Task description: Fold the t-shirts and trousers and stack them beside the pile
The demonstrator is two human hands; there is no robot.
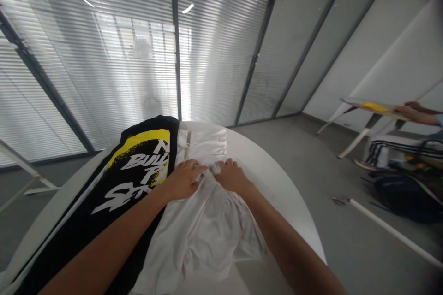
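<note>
Two bare forearms reach in over a round white table, the left from 7 o'clock and the right from 5 o'clock, elbows set wide and wrists angled inward as the hands meet over a crumpled white cloth. The cloth lies near the middle of the tabletop, its wrinkled body spreading from the hands toward 6 o'clock.

The left hand lies palm down at the cloth's far end, knuckles bent, fingers close together and pointing toward 1 o'clock, thumb turned in toward the other hand. The right hand faces it just beside, back of the hand up, fingers curled and pointing toward 11 o'clock. Blur covers the fingertips, and whether either hand pinches the fabric cannot be told.

At 12 o'clock, just beyond the hands, sits a smooth, squared piece of white fabric. Black clothing with white lettering and a yellow print stretches from 11 to 7 o'clock, beside the left hand and partly under the left forearm.

At 2 o'clock, well apart, another person's hands are at a second table, near a yellow cloth.
</note>
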